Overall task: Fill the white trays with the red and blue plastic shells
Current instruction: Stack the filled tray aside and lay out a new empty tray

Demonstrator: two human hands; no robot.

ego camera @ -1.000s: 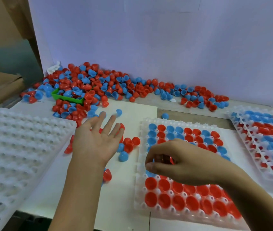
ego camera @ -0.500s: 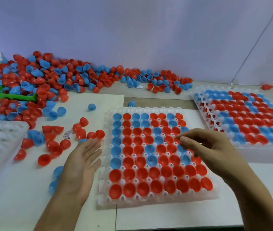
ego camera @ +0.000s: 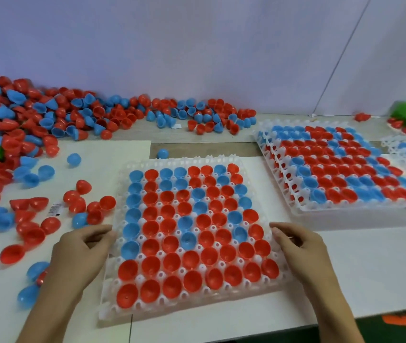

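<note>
Loose red and blue shells: scattered on desk, left. Left hand: fingers curled, gripping the filled white tray at its left edge. Right hand: fingers curled, gripping its right edge. Second filled tray: far right.

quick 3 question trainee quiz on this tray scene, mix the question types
1. True or false: every pocket of the near tray holds a shell.
2. Where are the left hand and right hand? A) both in the shell pile B) one at each side edge of the near tray C) on the far tray
3. Fill in: the front two rows of the near tray hold only ___ shells.

Key
1. True
2. B
3. red; the shell pile lies at the back left, the far tray to the right.
</note>
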